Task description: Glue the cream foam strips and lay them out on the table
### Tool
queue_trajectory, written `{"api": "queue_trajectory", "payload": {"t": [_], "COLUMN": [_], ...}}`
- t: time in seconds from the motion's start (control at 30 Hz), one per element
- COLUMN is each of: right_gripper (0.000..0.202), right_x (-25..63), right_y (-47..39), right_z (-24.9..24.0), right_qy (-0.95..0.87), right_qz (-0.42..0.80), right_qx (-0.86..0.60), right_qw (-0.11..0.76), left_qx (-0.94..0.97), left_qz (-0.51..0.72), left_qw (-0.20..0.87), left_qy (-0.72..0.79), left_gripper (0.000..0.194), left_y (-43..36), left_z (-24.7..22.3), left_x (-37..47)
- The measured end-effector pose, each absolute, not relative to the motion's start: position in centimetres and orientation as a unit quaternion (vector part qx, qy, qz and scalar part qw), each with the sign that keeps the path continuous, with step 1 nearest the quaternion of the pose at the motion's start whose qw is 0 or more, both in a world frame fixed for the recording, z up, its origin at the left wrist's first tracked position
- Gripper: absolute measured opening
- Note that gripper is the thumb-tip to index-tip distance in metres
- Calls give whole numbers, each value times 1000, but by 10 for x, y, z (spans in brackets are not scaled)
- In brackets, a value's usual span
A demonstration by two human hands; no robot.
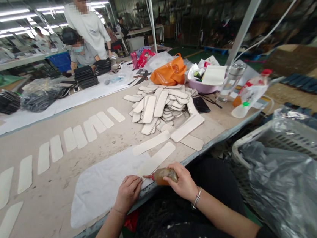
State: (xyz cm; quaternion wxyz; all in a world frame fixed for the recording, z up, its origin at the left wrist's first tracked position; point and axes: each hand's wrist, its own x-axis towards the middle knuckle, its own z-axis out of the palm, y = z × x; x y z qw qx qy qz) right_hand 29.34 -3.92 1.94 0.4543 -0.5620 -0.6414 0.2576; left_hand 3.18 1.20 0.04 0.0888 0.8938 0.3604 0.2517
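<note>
Amber-tinted soft plastic squeeze bottle (pixel 165 176) with a red nozzle is sitting clamped in the right hand (pixel 183 183) at the table's (pixel 49 211) near edge. The left hand (pixel 128 193), grip together, is pressing its fingertips on a pale flat oblong insole strip (pixel 156 159) lying on white cloth (pixel 97 187). The bottle looks light and squashy, best held around its belly. Farther off, a pile of similar strips (pixel 159 105) is resting.

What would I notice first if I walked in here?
Probably the pile of pale strips mid-table, with the bright orange bag behind it. More strips lie in a row across the table. Near the front edge, the right hand holds a brownish bottle by the left hand.
</note>
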Motion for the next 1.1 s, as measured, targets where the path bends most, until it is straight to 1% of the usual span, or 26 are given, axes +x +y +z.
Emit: {"api": "queue_trajectory", "payload": {"t": [0.13, 0.37, 0.47, 0.53, 0.63, 0.73, 0.83, 0.93, 1.1], "right_gripper": [23, 22, 23, 23, 23, 26, 26, 25, 23], "right_x": [315, 370, 377, 371, 348, 323, 311, 320, 358], "right_y": [-41, -32, -30, -30, -32, -33, -31, -27, -20], "right_z": [17, 1, 2, 6, 14, 20, 21, 15, 5], "right_qy": [-618, -545, -533, -542, -573, -617, -646, -635, -569], "right_qz": [211, 86, 52, 61, 118, 178, 205, 185, 97], "right_qx": [-604, -692, -704, -691, -648, -597, -570, -598, -676], "right_qw": [456, 466, 466, 474, 488, 481, 464, 452, 458], "left_qx": [892, 891, 892, 892, 892, 893, 896, 898, 897], "left_qz": [254, 272, 268, 269, 271, 270, 266, 261, 265], "left_qw": [91, 80, 78, 75, 74, 75, 70, 67, 65], "left_qy": [363, 354, 354, 354, 353, 352, 349, 349, 347], "left_gripper": [12, 10, 9, 9, 8, 8, 8, 10, 11], "left_y": [14, 16, 17, 18, 19, 19, 19, 19, 19], "left_z": [-1, 1, 1, 0, -2, -4, -4, -4, -2], "left_x": [32, 34, 34, 34, 34, 34, 33, 33, 34]}}
